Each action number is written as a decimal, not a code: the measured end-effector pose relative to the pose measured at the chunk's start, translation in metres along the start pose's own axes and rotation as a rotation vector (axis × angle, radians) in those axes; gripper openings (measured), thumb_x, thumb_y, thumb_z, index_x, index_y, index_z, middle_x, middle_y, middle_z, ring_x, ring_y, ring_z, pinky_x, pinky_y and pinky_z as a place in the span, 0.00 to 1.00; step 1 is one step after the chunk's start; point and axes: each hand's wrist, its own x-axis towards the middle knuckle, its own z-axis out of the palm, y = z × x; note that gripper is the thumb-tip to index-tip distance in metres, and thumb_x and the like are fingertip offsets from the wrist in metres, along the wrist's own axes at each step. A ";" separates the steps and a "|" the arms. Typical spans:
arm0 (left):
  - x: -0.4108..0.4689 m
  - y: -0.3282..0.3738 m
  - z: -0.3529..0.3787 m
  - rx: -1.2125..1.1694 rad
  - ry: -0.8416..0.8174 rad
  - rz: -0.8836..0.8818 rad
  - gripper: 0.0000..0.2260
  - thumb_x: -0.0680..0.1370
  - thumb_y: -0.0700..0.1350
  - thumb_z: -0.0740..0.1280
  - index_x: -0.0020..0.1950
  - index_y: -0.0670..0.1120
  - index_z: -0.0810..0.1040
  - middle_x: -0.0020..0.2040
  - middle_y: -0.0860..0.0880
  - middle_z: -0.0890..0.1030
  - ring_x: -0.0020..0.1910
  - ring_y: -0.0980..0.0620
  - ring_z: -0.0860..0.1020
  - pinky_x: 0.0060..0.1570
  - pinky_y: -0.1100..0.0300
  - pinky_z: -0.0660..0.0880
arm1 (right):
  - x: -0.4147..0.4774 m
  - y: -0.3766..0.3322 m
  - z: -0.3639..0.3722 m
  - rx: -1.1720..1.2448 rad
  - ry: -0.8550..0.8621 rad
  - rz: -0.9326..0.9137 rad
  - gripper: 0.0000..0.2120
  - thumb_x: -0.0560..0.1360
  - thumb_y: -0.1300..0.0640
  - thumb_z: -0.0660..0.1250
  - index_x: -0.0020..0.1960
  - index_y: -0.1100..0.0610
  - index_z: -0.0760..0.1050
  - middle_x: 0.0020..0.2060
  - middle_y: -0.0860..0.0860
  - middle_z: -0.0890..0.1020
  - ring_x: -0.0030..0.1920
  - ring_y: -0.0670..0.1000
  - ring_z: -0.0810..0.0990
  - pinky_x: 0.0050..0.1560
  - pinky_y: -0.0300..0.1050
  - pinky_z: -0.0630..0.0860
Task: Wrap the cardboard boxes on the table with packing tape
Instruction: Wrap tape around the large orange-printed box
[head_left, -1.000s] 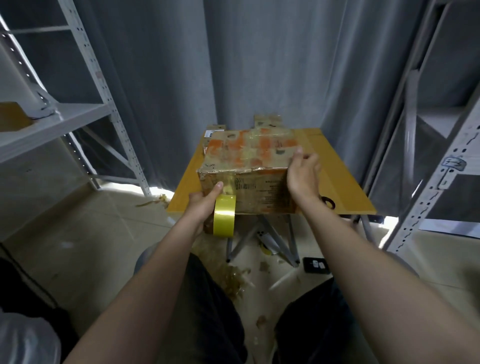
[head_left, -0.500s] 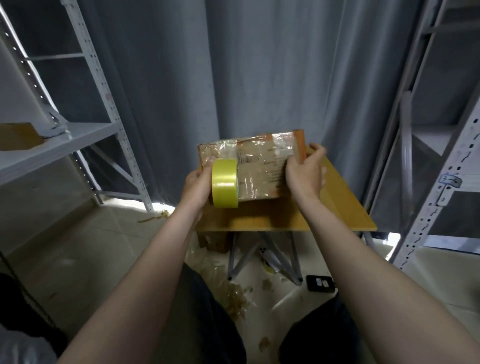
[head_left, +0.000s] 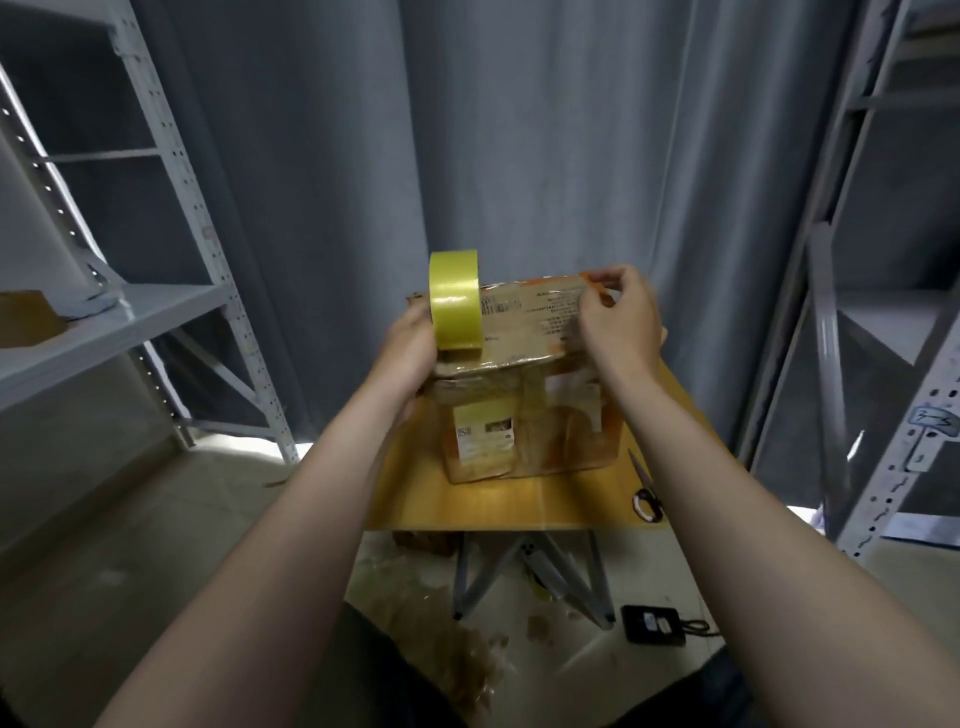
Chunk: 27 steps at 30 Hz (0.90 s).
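Item: cardboard box (head_left: 524, 325), brown, glossy with tape already on it, standing on the yellow table top (head_left: 467, 501). Its printed upper face is turned to the camera and a white label shows on the face below. Left hand (head_left: 410, 340): closed against the lower left side of the tape roll (head_left: 454, 301) and holding it. Its fingertips are hidden behind the roll, so how far they wrap cannot be told. The roll is yellow, upright on its edge with the band facing the camera. It sits directly right of the left palm, at the box's upper left corner and touching the top face. Right hand (head_left: 618, 322): fingers (head_left: 615, 278) curled over the box's upper right corner, thumb and forefinger drawn close together at the top edge, palm against the right side of the printed face. The box lies between the two hands, its bulk below both sets of fingers. Scissors (head_left: 647, 493): on the table well below the right fingers, beside the right forearm, near the table's right front edge. Black device (head_left: 652, 623): on the floor under that edge, with a cable. Tape scraps (head_left: 467, 670): on the floor between the forearms. Metal shelving (head_left: 171, 312): far left of the left hand. Grey curtain (head_left: 519, 156): behind, above all the fingers.
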 end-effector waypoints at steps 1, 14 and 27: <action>0.007 0.002 0.004 0.031 -0.007 -0.002 0.10 0.84 0.55 0.62 0.56 0.55 0.82 0.38 0.56 0.86 0.32 0.61 0.82 0.29 0.67 0.74 | 0.006 0.002 0.003 -0.034 -0.027 0.009 0.09 0.77 0.49 0.62 0.55 0.45 0.77 0.59 0.45 0.81 0.62 0.53 0.79 0.70 0.53 0.65; 0.060 -0.015 -0.002 0.223 -0.307 0.114 0.18 0.82 0.53 0.70 0.71 0.49 0.77 0.61 0.53 0.84 0.60 0.53 0.83 0.61 0.58 0.81 | 0.050 -0.003 0.051 -0.400 -0.237 -0.252 0.26 0.80 0.32 0.57 0.63 0.48 0.82 0.70 0.52 0.76 0.76 0.59 0.61 0.78 0.61 0.50; 0.088 -0.071 -0.016 0.344 -0.262 0.329 0.40 0.74 0.60 0.71 0.76 0.47 0.53 0.77 0.46 0.68 0.69 0.48 0.77 0.67 0.45 0.77 | 0.023 -0.024 0.087 0.055 -0.570 -0.319 0.12 0.82 0.48 0.69 0.58 0.55 0.83 0.49 0.50 0.87 0.51 0.51 0.84 0.55 0.56 0.80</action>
